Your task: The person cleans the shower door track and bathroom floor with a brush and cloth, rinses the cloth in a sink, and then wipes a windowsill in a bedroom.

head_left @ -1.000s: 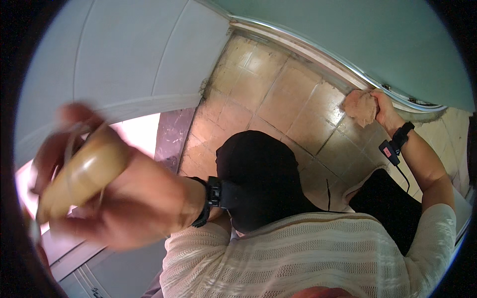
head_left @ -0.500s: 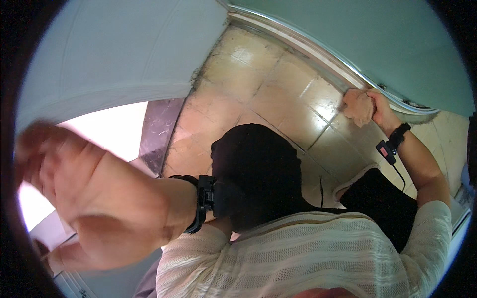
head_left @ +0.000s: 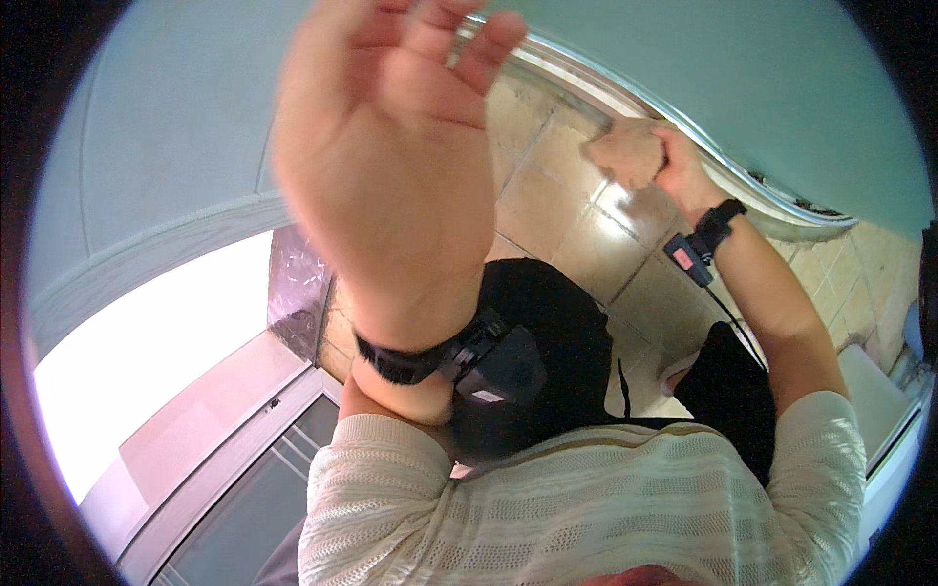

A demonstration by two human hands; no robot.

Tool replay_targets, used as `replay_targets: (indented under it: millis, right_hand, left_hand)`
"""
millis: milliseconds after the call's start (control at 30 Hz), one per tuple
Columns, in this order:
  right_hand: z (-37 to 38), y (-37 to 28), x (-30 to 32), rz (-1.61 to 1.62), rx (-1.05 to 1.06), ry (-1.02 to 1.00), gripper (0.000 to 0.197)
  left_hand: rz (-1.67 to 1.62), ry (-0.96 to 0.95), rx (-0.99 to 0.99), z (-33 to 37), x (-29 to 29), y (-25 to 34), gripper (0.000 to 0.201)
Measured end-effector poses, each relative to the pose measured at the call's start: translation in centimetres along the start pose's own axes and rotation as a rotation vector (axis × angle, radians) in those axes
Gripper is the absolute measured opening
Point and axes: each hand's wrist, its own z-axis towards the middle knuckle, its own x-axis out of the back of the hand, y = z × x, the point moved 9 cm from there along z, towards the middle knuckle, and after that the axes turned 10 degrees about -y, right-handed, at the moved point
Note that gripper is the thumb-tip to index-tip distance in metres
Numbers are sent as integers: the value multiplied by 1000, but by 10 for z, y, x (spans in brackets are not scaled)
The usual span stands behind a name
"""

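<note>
My left hand [head_left: 401, 166] is raised close in front of me, palm showing. Its fingers are apart and slightly bent, with nothing in them; some tips run past the upper edge. Lower down and to the right, my right hand [head_left: 687, 179] grips a crumpled tan cloth [head_left: 625, 153] beside the metal rail [head_left: 711, 146] at the foot of a green panel [head_left: 782, 88]. Whether the cloth touches the rail or the floor, I cannot tell. A black strap with a small device sits on each wrist.
Glossy beige tiles [head_left: 557, 220] cover the floor below the cloth. A pale wall [head_left: 176, 137] rises on the left, above a bright opening [head_left: 156, 342] with a dark marbled sill [head_left: 296, 283]. A grey-framed window or door [head_left: 264, 488] stands at the lower left.
My left hand has swung from the lower left up to the upper middle, its palm now upright. My right hand has moved a little left and up, still holding the cloth.
</note>
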Motion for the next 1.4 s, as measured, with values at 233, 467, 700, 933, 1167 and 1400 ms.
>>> replay_targets:
  millis: [233, 467, 700, 933, 1167, 1400]
  right_hand:
    - [-14, -1, -83, -252, 97, -382, 34]
    - [-68, -33, -155, -1930, 1087, -27, 44]
    - [-5, 20, -117, -2446, 792, 161, 48]
    - [44, 40, -194, -2282, 782, -60, 44]
    - [116, 57, -282, -2174, 993, -253, 42]
    - [177, 62, -298, -2219, 709, -209, 40]
  left_hand:
    - [-37, 53, 58, 5, 49, -30, 16]
    - [-35, 201, 27, -6, 83, 0, 18]
    - [-180, 498, -8, -35, 123, 10, 20]
    - [-100, 584, -5, -57, 147, 41, 20]
    - [21, 651, 20, -85, 161, 60, 24]
    - [90, 705, 127, -84, 163, 49, 22]
